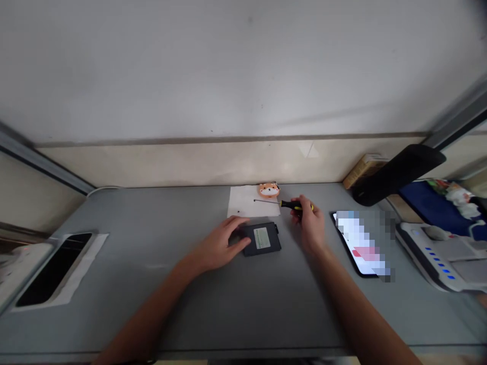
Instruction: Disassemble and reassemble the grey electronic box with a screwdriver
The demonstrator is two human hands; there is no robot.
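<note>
A flat black rectangular device [272, 244] with a pale printed label lies on the grey table. My left hand [218, 246] holds its left end, the thumb on the near side and the fingers at the far corner. My right hand [312, 223] grips a screwdriver [291, 205] by its black and yellow handle. The thin shaft points left, over a white sheet of paper [247, 195]. At its tip is a small dark speck, too small to name. Another dark speck [238, 211] lies on the paper. An orange animal-face case [269, 190] rests at the paper's back right.
A lit phone [357, 248], partly pixelated, lies right of my right arm. Beyond it are a white power strip [437, 258] and a black cylinder [399, 175] leaning beside a book [363, 170]. A dark phone [55, 268] lies at the far left. A wall [182, 165] bounds the back.
</note>
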